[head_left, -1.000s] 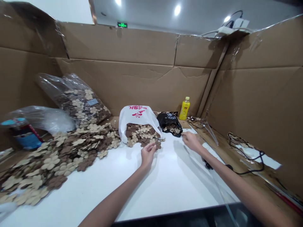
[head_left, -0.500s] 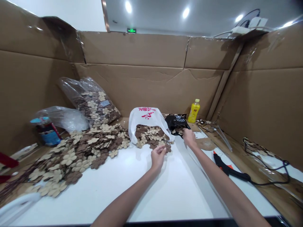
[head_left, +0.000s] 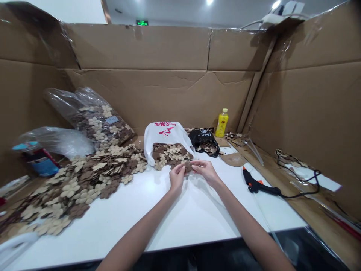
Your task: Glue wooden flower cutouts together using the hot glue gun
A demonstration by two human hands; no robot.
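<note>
Working over a white table w/ both bare hands: left hand and right hand are close together, palms down, fingertips nearly meeting at the front edge of a heap of tan and brown flower-shaped cutouts. Can't tell if either hand is actually pinching a piece, since the fingers overlap the cutouts there (wood or felt, too small to say).

That heap sits in the mouth of a white plastic bag w/ red print, lying on its side. Just right of it is a black plastic bag, also holding cutouts, w/ a yellow bottle standing behind. Right of the hands, a flat brown piece lies near a black hot glue gun, its cord trailing off to the right.

Left of the hands, a much bigger spread of the same cutouts covers the table, backed by a clear bag of cutouts, a second clear plastic bag and a jar w/ a blue lid. Cardboard walls box in the whole bench on three sides.
</note>
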